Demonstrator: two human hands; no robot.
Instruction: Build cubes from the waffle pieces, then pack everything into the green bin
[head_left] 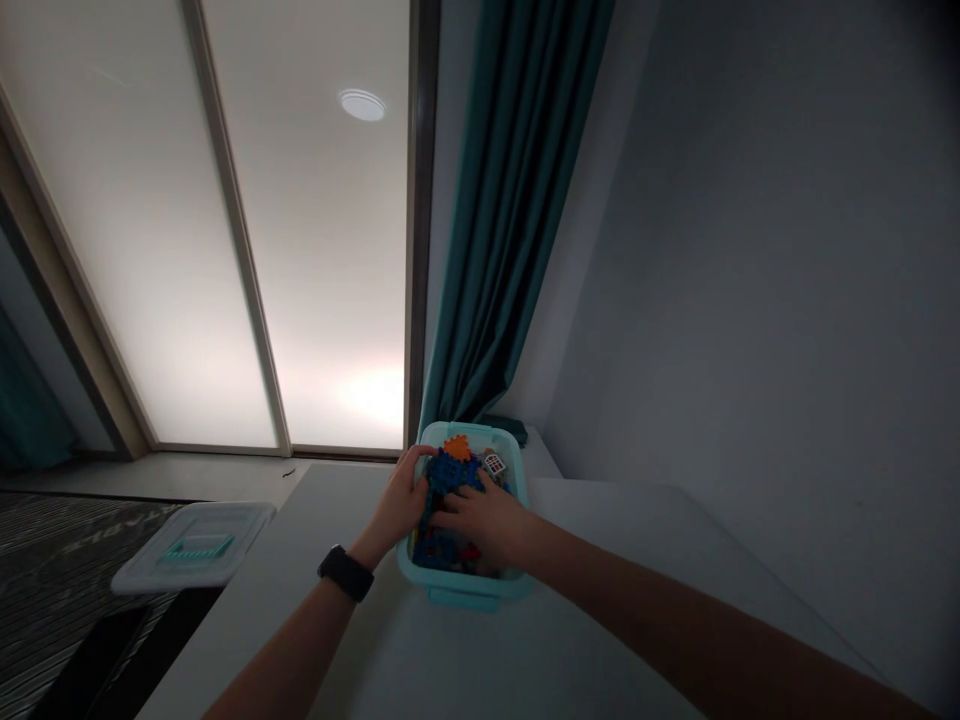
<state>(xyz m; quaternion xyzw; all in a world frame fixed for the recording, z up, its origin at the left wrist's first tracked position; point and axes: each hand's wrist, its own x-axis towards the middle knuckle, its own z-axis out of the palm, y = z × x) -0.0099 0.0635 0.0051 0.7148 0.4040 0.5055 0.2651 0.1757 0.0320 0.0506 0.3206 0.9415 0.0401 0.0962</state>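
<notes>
Both hands are down inside a teal-rimmed clear plastic storage bin (pixel 465 592) that sits on a white worktop (pixel 420 650), near its far edge. The left hand (pixel 401 500), with a black wristwatch (pixel 345 573) on its wrist, is partly open, its fingers (pixel 411 463) curved over the far left of a mass of blue interlocking toy blocks (pixel 450 472). The right hand (pixel 480 520) lies palm down with its fingers (pixel 457 515) spread across the blocks, near the middle of the bin. Both hands touch the pile, but whether either has firm hold of a piece cannot be told from this view. An orange gear-shaped piece (pixel 457 448) sits just beyond the left fingers, and a small white and red window piece (pixel 494 464) lies near the far right corner of the bin. A clear lid with a teal handle (pixel 193 545) lies to the left, off the worktop's edge, above a dark striped surface (pixel 67 560). Behind the bin hangs a teal curtain (pixel 517 200), beside tall frosted glass panels (pixel 322 270).
</notes>
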